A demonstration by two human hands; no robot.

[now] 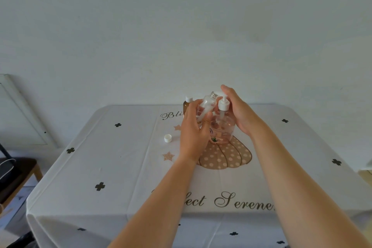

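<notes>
Clear plastic was the main stuff at centre frame: a small clear plastic bottle (208, 104), cap off w/ a threaded neck, was gripped in the left hand (194, 133), fingers and thumb curled round its body. It was held above the table and tilted, open neck pointing up and to the right, just beside the spout of the white pump head (223, 102); couldn't tell if neck and spout touched. The pump head sat on a large round clear pump bottle (226, 127) w/ pinkish liquid inside, standing upright on the table at centre, right of the left hand. The right hand (239, 110) lay over the pump head from the right, fingers fairly straight and arched across the top, not wrapped round it, so an open hand resting on the pump. A small white screw cap (167, 138) lay on the cloth left of the left hand, apart from both bottles. Behind the left hand's fingertips, an amber bottle (187, 104) w/ a white cap stood upright, mostly hidden. All of it was on a white tablecloth (120, 167) printed w/ black clovers, beige stars, dark script and a beige polka-dot shape at centre. At lower left of the frame stood a dark wooden chair (18, 175), and above it a pale framed panel (18, 115) leaned on the plain white wall (181, 26).
</notes>
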